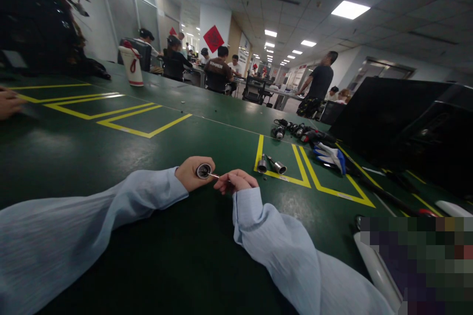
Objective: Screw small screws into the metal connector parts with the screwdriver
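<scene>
My left hand [192,173] is closed around a round part with a metal rim [203,171], its open, dark-centred end turned toward me. Between the pinched fingers of my right hand [237,180] is a thin metal rod-like tool [214,175]; its tip reaches the opening of the round part. Whether the tip touches inside is too small to tell. To the right of my hands, a short metal cylinder [262,164] stands on the green table, and a metal cup-shaped piece [279,166] lies on its side beside it.
Yellow tape [306,173] marks areas on the green table [155,155]. Dark cylindrical parts with cables [291,129] and a white-and-blue glove [330,156] lie at right. A paper cup [132,65] stands far left. Another person's hand [10,103] shows at the left edge.
</scene>
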Demonstrator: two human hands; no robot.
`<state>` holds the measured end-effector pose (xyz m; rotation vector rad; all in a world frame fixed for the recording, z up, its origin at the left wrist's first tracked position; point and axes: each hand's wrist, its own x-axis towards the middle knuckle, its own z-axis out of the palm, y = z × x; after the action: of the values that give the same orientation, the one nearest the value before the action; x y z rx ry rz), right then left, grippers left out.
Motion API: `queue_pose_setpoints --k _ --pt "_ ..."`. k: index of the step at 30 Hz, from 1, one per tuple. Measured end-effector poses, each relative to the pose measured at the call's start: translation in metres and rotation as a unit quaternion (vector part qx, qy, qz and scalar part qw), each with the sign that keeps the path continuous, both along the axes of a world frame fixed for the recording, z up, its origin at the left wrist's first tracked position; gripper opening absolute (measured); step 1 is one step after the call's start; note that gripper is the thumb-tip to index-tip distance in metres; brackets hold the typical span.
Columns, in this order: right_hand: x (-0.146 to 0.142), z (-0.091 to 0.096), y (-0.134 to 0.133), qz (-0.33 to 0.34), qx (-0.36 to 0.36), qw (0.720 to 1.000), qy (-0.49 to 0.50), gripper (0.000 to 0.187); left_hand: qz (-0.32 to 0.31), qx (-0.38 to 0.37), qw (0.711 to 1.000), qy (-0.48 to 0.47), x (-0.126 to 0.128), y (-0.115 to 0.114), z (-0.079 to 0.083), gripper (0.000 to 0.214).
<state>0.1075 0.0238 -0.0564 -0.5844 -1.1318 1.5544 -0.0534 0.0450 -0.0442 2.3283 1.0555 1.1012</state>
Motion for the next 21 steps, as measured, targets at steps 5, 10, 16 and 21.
queue_pose_setpoints --k 5,10,16,21 --pt "-0.003 0.0 -0.002 -0.023 0.009 1.0 -0.008 0.013 0.03 0.005 1.0 0.002 0.0 0.003 -0.002 0.018" --pt "-0.005 -0.005 0.002 0.002 0.006 1.0 0.024 0.013 0.028 0.005 1.0 0.0 0.0 0.003 -0.002 0.016" --pt "-0.004 -0.007 0.006 0.044 -0.026 0.998 0.048 0.012 -0.002 -0.008 1.0 -0.02 -0.003 0.01 -0.01 0.014" --pt "-0.003 -0.005 0.003 0.028 -0.024 0.998 0.051 0.013 0.008 0.001 1.0 -0.015 -0.004 0.008 -0.008 0.016"
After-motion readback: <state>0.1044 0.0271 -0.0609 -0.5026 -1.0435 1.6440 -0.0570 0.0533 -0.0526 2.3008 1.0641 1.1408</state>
